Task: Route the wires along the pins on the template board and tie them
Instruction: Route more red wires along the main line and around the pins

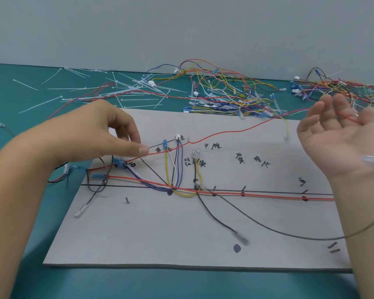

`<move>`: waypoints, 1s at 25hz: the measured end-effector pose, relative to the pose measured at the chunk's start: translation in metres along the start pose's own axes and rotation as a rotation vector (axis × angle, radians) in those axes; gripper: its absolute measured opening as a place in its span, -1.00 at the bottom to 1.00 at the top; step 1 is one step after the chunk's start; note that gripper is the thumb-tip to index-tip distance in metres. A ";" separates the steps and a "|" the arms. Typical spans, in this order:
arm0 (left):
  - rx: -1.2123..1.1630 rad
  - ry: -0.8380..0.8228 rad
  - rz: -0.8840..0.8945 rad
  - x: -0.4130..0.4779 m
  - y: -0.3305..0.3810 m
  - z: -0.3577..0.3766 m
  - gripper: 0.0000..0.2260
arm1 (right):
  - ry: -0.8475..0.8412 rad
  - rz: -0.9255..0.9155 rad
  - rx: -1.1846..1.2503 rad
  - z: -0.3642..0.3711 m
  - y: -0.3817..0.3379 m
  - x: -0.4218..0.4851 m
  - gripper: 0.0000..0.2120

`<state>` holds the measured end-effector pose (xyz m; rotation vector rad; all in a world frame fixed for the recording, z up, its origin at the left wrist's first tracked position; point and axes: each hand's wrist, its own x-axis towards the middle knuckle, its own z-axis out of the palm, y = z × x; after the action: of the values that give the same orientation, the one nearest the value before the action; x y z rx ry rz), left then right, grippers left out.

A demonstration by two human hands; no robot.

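Observation:
A grey template board (181, 234) with pins, drawn lines and handwritten labels lies on the teal table. Several wires are routed on it: red, yellow, purple, white and black. A thin red wire (225, 132) stretches over the board between both hands. My left hand (108, 134) pinches this wire between thumb and forefinger near the board's upper left. My right hand (341, 139) is raised palm-up at the right, its fingers loosely curled round the same red wire. A long black wire (268, 228) curves across the board toward my right wrist.
White cable ties (125, 89) lie scattered on the teal table behind the board. Tangled bundles of coloured wires (229, 91) sit at the back centre, and another bundle (337, 85) lies at the back right. A grey wall rises behind.

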<state>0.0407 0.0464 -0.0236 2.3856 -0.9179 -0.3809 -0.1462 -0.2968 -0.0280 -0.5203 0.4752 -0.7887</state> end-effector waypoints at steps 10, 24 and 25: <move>0.024 -0.045 0.017 -0.001 0.013 0.010 -0.87 | -0.267 0.084 -0.039 0.005 0.009 -0.009 -0.65; -0.097 0.332 0.276 -0.008 0.002 -0.011 -0.87 | -0.744 -0.143 -0.539 0.038 0.030 -0.066 -0.90; -0.113 0.329 0.308 -0.011 0.012 -0.006 -0.90 | -0.822 -0.196 -0.611 0.040 0.038 -0.074 -0.82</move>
<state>0.0288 0.0486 -0.0110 2.0775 -1.0523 0.0750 -0.1483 -0.2079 -0.0050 -1.4010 -0.1234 -0.5361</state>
